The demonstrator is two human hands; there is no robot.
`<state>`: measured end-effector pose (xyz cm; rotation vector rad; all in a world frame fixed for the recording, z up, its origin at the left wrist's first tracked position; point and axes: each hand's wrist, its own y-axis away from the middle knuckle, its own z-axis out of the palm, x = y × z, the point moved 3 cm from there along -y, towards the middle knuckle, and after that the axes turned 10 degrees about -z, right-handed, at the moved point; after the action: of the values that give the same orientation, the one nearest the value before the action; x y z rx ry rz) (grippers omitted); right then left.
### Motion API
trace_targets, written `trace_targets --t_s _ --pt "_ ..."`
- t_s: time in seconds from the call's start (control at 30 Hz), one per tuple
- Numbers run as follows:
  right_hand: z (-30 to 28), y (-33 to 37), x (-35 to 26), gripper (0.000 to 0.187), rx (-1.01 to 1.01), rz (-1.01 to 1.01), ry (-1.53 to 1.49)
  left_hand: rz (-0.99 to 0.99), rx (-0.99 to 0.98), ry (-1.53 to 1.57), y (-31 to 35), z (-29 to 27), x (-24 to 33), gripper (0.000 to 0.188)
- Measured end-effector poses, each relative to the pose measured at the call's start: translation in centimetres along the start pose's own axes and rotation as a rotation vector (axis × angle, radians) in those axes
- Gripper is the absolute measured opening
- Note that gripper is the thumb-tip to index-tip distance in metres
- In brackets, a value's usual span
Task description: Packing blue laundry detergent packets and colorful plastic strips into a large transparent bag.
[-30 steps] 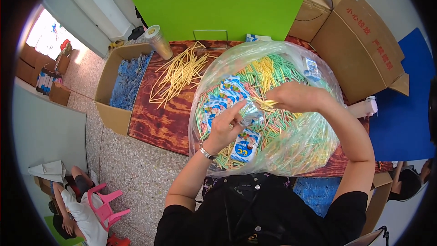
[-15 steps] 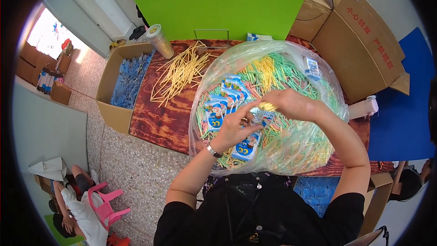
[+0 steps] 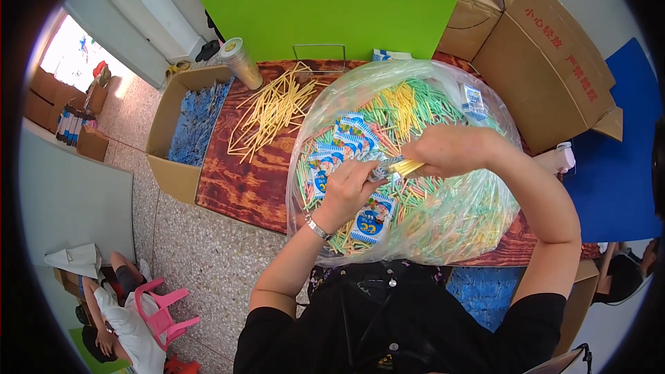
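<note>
My left hand [image 3: 344, 190], a metal watch on its wrist, pinches a small blue-and-white packet [image 3: 378, 170] above an opened clear plastic bag [image 3: 360, 77]. My right hand [image 3: 450, 151] grips a bunch of thin yellow sticks [image 3: 406, 166], whose ends are at the packet's mouth. How far they reach inside is hidden by my fingers. Green, pink and yellow sticks [image 3: 443, 201] fill the bag. On top of them, a blue-and-white packet [image 3: 374, 218] lies just below my left hand, and several more packets [image 3: 353, 128] overlap beyond it.
Loose yellow sticks [image 3: 277, 114] are piled on the red-brown table [image 3: 239, 190], beside a lidded clear canister [image 3: 241, 64]. A carton of blue wrappers [image 3: 201, 121] stands left; a large open carton [image 3: 540, 62] stands right, near a white bottle [image 3: 557, 159]. Another person [image 3: 128, 322] is at lower left.
My right hand has lowered and turned, bringing the yellow sticks down to the packet's mouth. My left hand has shifted slightly left with the packet.
</note>
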<state>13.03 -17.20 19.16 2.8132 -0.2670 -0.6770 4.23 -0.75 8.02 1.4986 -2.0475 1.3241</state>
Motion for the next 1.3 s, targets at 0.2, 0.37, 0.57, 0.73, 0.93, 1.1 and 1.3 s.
trace_targets --t_s 0.2,0.37,0.57,0.73,0.93,1.1,1.3 --pt "0.0 -1.5 1.1 0.033 -0.271 0.12 0.004 0.136 0.027 -0.119 0.0 -0.1 0.7 0.039" --pt "-1.3 -2.6 -1.1 0.033 -0.294 0.212 0.125 0.143 0.021 -0.159 0.1 -0.1 1.0 0.043" --pt "-2.7 -1.6 -3.1 0.039 0.105 0.064 0.083 0.139 0.09 -0.058 0.1 -0.5 0.7 0.044" --pt "-0.8 -0.1 -0.7 0.038 0.318 -0.026 -0.18 0.112 0.076 0.042 0.6 -0.4 -0.6 0.052" --pt "3.7 -1.8 -1.4 0.031 0.666 -0.159 -0.046 -0.006 0.069 0.096 0.8 -1.7 -0.6 0.058" --pt "7.2 -4.4 -1.7 0.023 0.74 -0.076 -0.053 -0.147 -0.116 -0.013 3.8 -4.6 -2.2 0.058" --pt "15.2 -9.9 1.5 0.019 0.764 0.13 -0.479 -0.314 -0.018 -0.068 7.1 -5.0 -4.1 0.058"
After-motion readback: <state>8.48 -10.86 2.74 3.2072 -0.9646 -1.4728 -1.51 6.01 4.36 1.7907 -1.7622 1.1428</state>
